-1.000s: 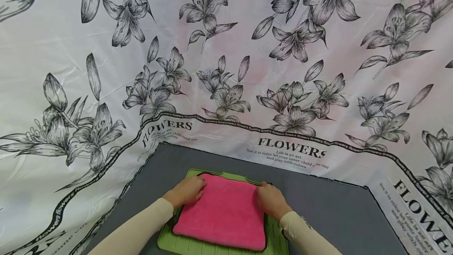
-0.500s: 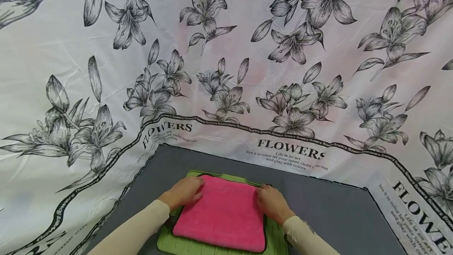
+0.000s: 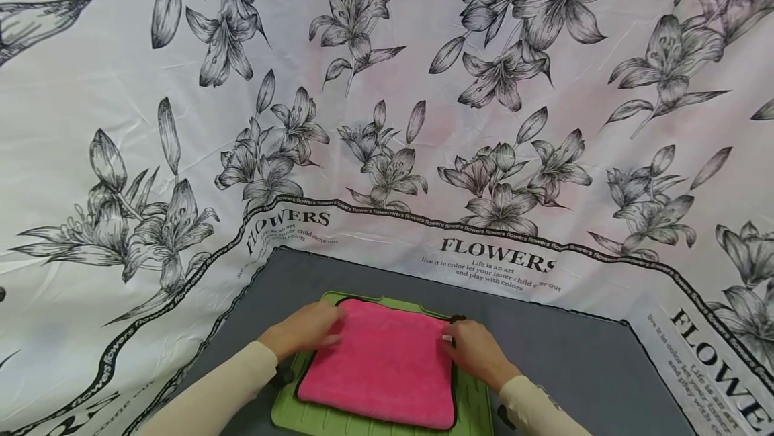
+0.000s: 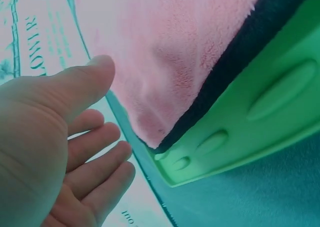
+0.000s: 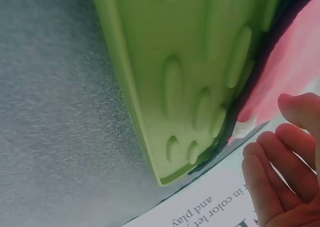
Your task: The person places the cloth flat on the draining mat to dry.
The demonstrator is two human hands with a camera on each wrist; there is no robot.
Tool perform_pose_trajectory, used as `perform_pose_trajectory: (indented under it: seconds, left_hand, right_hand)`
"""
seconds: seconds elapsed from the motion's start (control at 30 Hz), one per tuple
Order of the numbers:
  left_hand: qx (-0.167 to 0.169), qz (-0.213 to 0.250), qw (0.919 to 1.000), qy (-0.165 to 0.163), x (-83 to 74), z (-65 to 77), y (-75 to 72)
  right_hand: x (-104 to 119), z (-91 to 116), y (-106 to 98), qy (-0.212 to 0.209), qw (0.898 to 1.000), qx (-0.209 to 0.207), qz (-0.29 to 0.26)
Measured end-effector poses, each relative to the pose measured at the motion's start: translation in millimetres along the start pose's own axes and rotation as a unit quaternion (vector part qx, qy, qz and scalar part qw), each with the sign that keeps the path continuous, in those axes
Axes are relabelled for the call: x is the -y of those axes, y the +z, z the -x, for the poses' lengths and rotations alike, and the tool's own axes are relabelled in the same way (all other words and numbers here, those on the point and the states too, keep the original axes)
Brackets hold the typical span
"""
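A folded bright pink cloth (image 3: 381, 362) with a dark edging lies on a green ribbed tray (image 3: 291, 416). At the cloth's upper left corner is my left hand (image 3: 305, 330); in the left wrist view the hand (image 4: 35, 122) has relaxed fingers, apart from the cloth (image 4: 165, 52). By the upper right corner is my right hand (image 3: 478, 352). The right wrist view shows this hand (image 5: 285, 187) loosely bent and holding nothing, near the cloth's corner with its small white tag (image 5: 245, 129). The tray's near edge is cut off by the head view's lower border.
The tray sits on a dark grey table (image 3: 562, 362). A white hanging sheet (image 3: 387, 60) printed with grey lilies and "FLOWERS" lettering surrounds the table's back and sides.
Both hands have eased outward from the cloth's upper corners, the left to the left and the right slightly to the right. Cloth and tray stay in place.
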State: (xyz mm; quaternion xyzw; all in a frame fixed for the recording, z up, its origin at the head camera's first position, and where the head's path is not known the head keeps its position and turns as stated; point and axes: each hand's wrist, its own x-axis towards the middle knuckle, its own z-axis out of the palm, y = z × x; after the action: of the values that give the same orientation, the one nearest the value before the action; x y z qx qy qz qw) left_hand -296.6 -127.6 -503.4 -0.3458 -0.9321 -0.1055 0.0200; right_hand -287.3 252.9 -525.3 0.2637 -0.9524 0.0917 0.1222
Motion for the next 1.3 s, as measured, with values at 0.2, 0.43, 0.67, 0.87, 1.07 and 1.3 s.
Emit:
perform_pose_trajectory:
  seconds: [0.2,0.43,0.67,0.87,1.07,1.3]
  left_hand:
    - [0.006,0.014,0.9998,0.011,-4.1,12.2,-9.1]
    - [0.047,0.035,0.9977,0.034,-12.7,25.4,-19.4]
    - [0.08,0.018,0.9952,0.053,-26.7,40.2,-27.2]
    - [0.097,0.014,0.9914,0.088,-39.5,54.7,-28.8]
    - [0.101,0.007,0.988,0.117,-50.4,64.0,-33.8]
    - [0.096,0.005,0.9769,0.191,-61.9,67.5,-39.6]
  right_hand:
    - [8.1,11.6,-11.6,-0.02,0.999,0.029,-0.023]
    - [24.5,27.9,-22.0,-0.059,0.995,0.057,-0.054]
    - [39.0,40.9,-27.9,-0.088,0.993,0.059,-0.056]
    - [52.6,50.2,-35.8,-0.101,0.987,0.086,-0.089]
    - [65.7,62.1,-39.8,-0.148,0.978,0.074,-0.131]
    - [75.8,70.6,-37.2,-0.171,0.965,0.097,-0.171]
